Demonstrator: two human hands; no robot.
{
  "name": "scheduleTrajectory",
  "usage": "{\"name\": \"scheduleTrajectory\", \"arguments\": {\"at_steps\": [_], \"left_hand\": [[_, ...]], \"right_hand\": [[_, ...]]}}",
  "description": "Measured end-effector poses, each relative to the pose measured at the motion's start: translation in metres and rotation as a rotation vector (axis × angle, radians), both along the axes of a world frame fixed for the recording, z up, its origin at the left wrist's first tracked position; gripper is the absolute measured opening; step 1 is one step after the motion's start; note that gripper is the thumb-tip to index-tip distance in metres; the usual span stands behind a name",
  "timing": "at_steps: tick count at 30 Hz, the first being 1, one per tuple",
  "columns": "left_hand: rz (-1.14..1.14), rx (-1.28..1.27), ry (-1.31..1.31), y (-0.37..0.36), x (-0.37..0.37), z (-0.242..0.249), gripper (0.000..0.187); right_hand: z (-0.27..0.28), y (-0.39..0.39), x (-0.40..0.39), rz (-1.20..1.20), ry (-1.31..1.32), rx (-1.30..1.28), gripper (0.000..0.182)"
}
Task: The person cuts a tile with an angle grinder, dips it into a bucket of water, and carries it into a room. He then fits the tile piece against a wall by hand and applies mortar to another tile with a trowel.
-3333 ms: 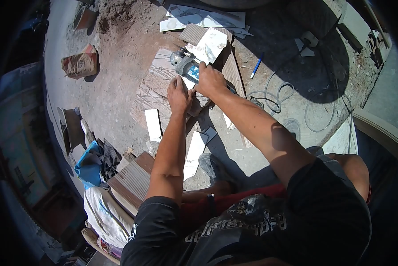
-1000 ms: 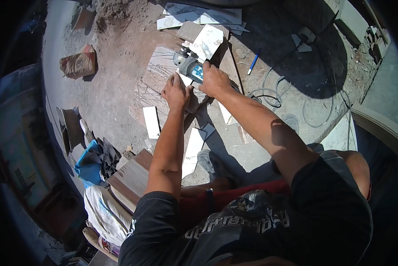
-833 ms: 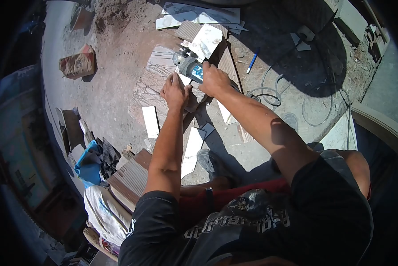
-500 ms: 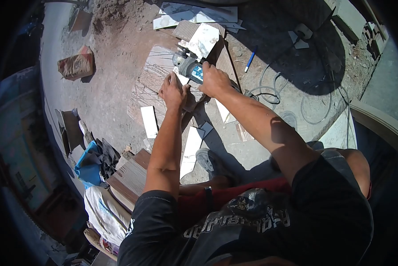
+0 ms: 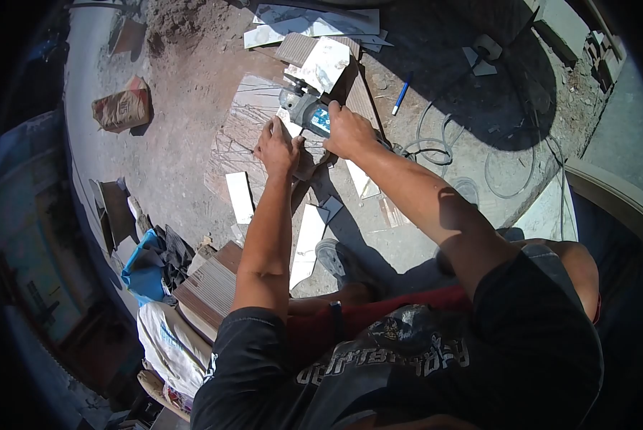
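Observation:
My right hand [image 5: 350, 132] is wrapped round the body of an angle grinder [image 5: 308, 112], whose head points up and to the left. My left hand [image 5: 277, 150] grips a small white tile piece [image 5: 291, 126] just below the grinder's head, fingers over it and thumb at its right side. Beneath them lies a flat slab [image 5: 244, 115] covered in scored lines. A white marbled tile [image 5: 327, 64] rests just beyond the grinder. Whether the disc touches the tile piece cannot be made out.
White tile offcuts [image 5: 240, 197] lie around, with longer strips [image 5: 314, 27] at the far side. A blue pen [image 5: 402, 97] and a looped cable [image 5: 436, 150] are on the right. A paper sack [image 5: 123, 107] lies to the left. My shoe [image 5: 332, 259] stands close by.
The whole view has shifted very slightly. My hands, the grinder and the tile piece keep nearly the same positions relative to one another.

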State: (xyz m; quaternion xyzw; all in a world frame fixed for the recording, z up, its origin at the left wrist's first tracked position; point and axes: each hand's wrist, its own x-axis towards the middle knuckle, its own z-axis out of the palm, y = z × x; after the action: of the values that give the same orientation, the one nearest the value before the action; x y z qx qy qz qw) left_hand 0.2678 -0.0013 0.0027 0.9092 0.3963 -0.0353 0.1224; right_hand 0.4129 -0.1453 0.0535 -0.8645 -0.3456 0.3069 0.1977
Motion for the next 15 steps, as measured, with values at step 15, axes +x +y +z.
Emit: {"name": "scheduleTrajectory", "arguments": {"at_steps": [15], "left_hand": [[0.007, -0.008, 0.015, -0.001, 0.002, 0.002, 0.082]], "right_hand": [[0.004, -0.014, 0.001, -0.001, 0.02, -0.019, 0.061]]}}
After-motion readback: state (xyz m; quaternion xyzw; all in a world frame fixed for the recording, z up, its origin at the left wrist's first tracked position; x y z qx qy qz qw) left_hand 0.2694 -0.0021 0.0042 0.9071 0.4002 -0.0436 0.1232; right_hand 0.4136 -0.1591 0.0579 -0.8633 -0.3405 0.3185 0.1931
